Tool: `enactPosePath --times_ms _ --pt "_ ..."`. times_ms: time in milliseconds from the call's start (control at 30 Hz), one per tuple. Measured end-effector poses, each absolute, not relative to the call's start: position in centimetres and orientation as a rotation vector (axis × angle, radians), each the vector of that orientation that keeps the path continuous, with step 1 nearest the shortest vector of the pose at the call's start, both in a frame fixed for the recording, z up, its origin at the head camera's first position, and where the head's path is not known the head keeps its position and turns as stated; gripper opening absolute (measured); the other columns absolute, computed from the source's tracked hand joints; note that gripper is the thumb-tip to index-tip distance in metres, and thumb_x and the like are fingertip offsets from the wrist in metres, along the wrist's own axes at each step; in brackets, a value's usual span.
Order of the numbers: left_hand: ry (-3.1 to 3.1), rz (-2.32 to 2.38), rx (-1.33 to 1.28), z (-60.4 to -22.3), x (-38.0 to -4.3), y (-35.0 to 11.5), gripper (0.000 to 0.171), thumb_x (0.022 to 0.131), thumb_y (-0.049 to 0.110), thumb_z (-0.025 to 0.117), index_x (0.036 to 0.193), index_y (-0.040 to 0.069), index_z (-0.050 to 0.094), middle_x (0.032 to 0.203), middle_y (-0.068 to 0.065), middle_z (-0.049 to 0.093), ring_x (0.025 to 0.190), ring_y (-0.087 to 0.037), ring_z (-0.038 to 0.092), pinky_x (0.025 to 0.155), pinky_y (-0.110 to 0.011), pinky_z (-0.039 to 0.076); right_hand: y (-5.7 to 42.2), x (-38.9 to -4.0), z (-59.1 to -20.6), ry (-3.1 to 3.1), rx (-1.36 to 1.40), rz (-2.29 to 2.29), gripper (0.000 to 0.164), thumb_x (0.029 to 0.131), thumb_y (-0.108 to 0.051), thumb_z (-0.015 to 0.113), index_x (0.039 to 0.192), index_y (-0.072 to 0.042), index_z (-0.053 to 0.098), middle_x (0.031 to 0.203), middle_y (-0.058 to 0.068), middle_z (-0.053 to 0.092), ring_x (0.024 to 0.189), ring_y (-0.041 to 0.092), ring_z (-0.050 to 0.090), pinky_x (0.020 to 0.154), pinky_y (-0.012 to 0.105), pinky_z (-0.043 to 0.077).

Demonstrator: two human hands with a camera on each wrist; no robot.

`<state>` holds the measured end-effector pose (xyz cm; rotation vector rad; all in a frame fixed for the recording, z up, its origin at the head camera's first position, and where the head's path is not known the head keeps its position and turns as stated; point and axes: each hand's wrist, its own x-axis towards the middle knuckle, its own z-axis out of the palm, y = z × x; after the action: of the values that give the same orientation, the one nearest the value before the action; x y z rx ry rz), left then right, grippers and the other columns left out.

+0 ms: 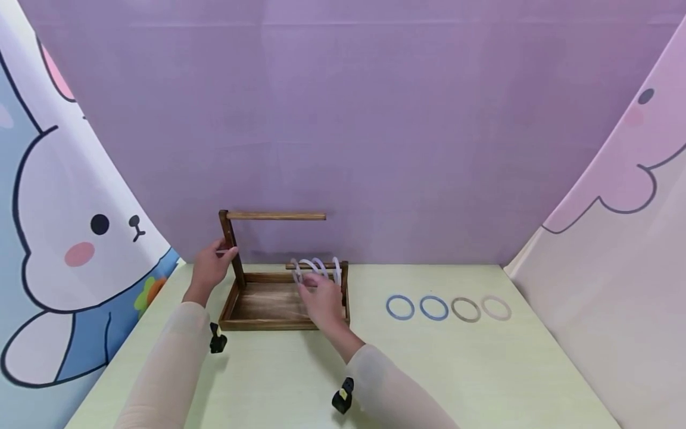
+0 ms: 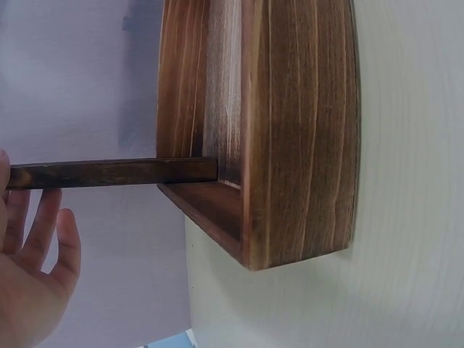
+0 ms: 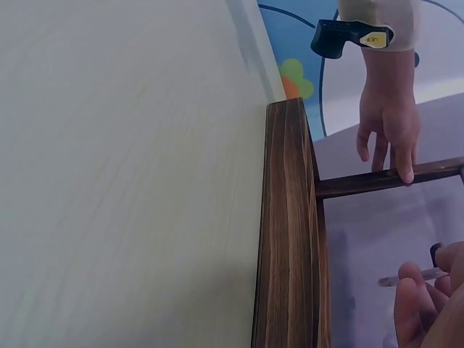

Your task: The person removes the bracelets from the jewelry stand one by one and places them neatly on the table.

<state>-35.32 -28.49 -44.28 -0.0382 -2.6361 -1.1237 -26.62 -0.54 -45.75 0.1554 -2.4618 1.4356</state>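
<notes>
A brown wooden stand (image 1: 276, 325) has a tray base, a tall post with an upper bar on its left, and a lower bar on its right. My left hand (image 1: 211, 268) grips the tall post (image 2: 109, 173) between thumb and fingers. Pale bangles (image 1: 337, 271) hang on the lower bar (image 1: 290, 266). At that bar's free end, my right hand (image 1: 323, 301) pinches another pale bangle (image 1: 295, 269), which overlaps the bar tip in the head view. In the right wrist view this bangle (image 3: 389, 281) appears edge-on by the fingertips.
Right of the stand, two blue bangles (image 1: 400, 307), a greyish-brown bangle (image 1: 465, 310) and a pale pink bangle (image 1: 496, 308) lie flat in a row on the light table (image 1: 429, 369). A purple cloth (image 1: 375, 137) hangs behind, with cartoon-print cloths at both sides.
</notes>
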Motion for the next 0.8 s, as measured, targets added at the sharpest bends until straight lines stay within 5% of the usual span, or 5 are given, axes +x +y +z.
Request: enactPosePath --times_ms 233,800 --pt "-2.64 -1.127 -0.036 -44.15 -35.1 -28.29 0.055 0.107 0.031 0.054 0.147 -0.006 0.046 0.138 -0.034 0.057 0.124 -0.05 0.059 0.102 -0.062 0.049 -1.09 -26.77 -45.71 -2.457 0.145 1.377 0.012 0.092 -0.023 0.076 0.103 -0.023 0.08 0.097 -0.007 0.08 0.08 0.005 0.071 0.064 0.019 0.052" --pt "-2.654 -1.142 -0.028 -44.29 -35.41 -28.5 0.056 0.107 0.033 0.053 0.147 -0.006 0.045 0.139 -0.034 0.056 0.126 -0.05 0.057 0.104 -0.062 0.048 -1.33 -27.18 -45.68 -2.448 0.139 1.368 0.01 0.091 -0.024 0.077 0.1 -0.026 0.081 0.093 -0.009 0.08 0.079 0.004 0.07 0.065 0.02 0.052"
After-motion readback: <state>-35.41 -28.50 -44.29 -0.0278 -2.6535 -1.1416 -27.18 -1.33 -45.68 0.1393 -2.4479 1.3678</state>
